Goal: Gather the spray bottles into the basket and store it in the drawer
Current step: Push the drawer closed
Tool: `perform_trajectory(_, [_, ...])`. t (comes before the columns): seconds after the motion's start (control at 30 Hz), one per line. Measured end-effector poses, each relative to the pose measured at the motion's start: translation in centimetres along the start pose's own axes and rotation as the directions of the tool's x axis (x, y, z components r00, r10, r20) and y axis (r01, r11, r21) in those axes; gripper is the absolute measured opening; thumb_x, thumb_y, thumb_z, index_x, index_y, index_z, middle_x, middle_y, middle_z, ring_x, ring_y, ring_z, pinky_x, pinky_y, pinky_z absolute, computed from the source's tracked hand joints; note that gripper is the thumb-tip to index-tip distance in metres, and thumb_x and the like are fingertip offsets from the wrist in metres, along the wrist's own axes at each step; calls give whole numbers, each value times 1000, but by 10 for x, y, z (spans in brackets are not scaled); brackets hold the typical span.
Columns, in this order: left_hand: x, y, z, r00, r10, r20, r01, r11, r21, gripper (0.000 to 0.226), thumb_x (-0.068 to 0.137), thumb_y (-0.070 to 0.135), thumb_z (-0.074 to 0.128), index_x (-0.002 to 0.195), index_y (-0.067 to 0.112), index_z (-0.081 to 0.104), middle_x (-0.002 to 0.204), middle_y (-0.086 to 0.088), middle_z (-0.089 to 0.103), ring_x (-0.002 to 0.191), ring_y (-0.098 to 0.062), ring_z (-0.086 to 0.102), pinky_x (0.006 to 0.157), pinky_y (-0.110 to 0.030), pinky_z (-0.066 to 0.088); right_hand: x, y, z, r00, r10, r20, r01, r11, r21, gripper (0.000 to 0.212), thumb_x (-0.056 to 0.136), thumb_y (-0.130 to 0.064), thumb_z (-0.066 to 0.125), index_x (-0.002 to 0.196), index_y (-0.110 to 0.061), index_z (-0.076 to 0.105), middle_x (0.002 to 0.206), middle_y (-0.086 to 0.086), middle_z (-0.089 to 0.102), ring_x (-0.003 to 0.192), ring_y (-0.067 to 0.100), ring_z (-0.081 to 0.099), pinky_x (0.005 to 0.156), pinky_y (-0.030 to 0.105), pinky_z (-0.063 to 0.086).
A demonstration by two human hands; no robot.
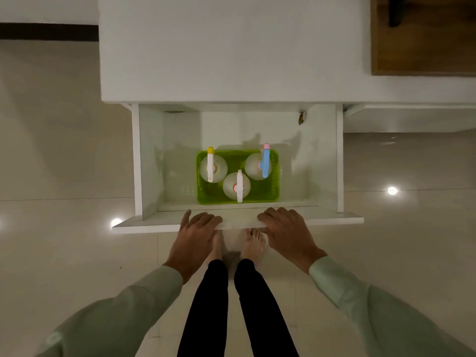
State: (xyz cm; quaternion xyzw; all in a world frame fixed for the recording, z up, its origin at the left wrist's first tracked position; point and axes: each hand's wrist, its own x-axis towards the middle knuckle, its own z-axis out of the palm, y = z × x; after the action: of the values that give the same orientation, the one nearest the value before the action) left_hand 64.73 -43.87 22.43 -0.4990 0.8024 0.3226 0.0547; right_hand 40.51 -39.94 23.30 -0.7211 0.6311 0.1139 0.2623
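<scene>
A green basket (pixel 270 194) sits on the floor of the pulled-out white drawer (pixel 327 163). Three clear spray bottles stand upright in it: one with a yellow-tipped white head (pixel 210 164) at the left, one with a blue head and pink tip (pixel 265 161) at the right, one with a white head (pixel 239 186) at the front. My left hand (pixel 195 233) and my right hand (pixel 286 228) both rest on the top edge of the drawer's front panel (pixel 144 226), fingers curled over it, one on each side of the middle.
The drawer juts out from a white cabinet (pixel 231 60) over a glossy tiled floor (pixel 64 150). My bare feet (pixel 253 243) stand right under the drawer front. A wooden-framed piece (pixel 422 47) is at the top right. A small metal fitting (pixel 302 117) sits at the drawer's back right.
</scene>
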Motion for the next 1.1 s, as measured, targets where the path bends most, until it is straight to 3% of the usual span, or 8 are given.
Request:
perform_trajectory(0.1, [6,-4,-1,997,57,-59,-55,998,30,39,73,4,80,110,15,72,106,-4,75,98,-22,72,104,-58,44,2,-2,2,996,15,-87,-17,999,-27,25,68,-14,86,91,-16,75,82,0,72,68,24,67,57,33,54])
perform_trajectory(0.37, [42,-12,-14,979,67,-191,-62,997,36,31,78,8,78,108,13,73,106,-5,76,98,-24,72,104,-50,47,32,4,-4,972,38,-233,-45,999,-25,19,78,-10,80,95,-12,72,85,3,70,73,27,66,65,38,54])
perform_trajectory(0.53, [70,-7,-32,956,91,-280,-59,991,119,42,82,9,73,123,14,65,140,-9,58,134,-29,51,113,-54,36,59,16,-11,945,70,-319,-63,997,34,25,85,-8,74,110,-7,70,105,10,71,95,34,68,79,45,55])
perform_trajectory(0.63, [89,-4,-45,942,101,-319,-44,982,182,64,81,11,73,140,13,49,157,-13,35,148,-32,26,118,-57,24,78,22,-19,928,111,-357,-104,994,37,54,88,-12,70,139,-7,54,143,19,53,134,38,48,104,51,48])
perform_trajectory(0.73, [112,-3,-61,941,78,-330,-4,976,219,85,80,17,75,151,14,28,164,-14,14,153,-32,8,121,-58,17,102,26,-33,909,105,-404,-115,993,-1,82,87,-14,71,156,-13,26,163,21,25,152,38,22,119,56,31])
perform_trajectory(0.83, [136,-3,-77,938,91,-334,-1,966,258,97,82,22,73,156,17,10,166,-11,2,153,-31,-1,123,-55,11,125,30,-49,889,89,-450,-126,991,-54,98,87,-13,73,161,-19,9,168,19,6,156,36,4,124,57,18])
perform_trajectory(0.93, [157,-5,-91,941,120,-315,-23,956,293,95,87,21,68,157,17,2,166,-11,-3,153,-32,-5,124,-54,7,145,33,-66,869,72,-490,-117,991,-62,102,86,-3,72,162,-19,5,169,18,1,156,36,-2,124,59,14])
perform_trajectory(1.1, [183,-10,-106,951,124,-284,-36,954,297,77,95,17,57,157,15,11,166,-11,4,153,-32,0,124,-50,11,173,43,-84,884,11,-467,-87,986,-143,99,86,9,62,161,-19,5,169,18,3,156,37,2,125,58,13])
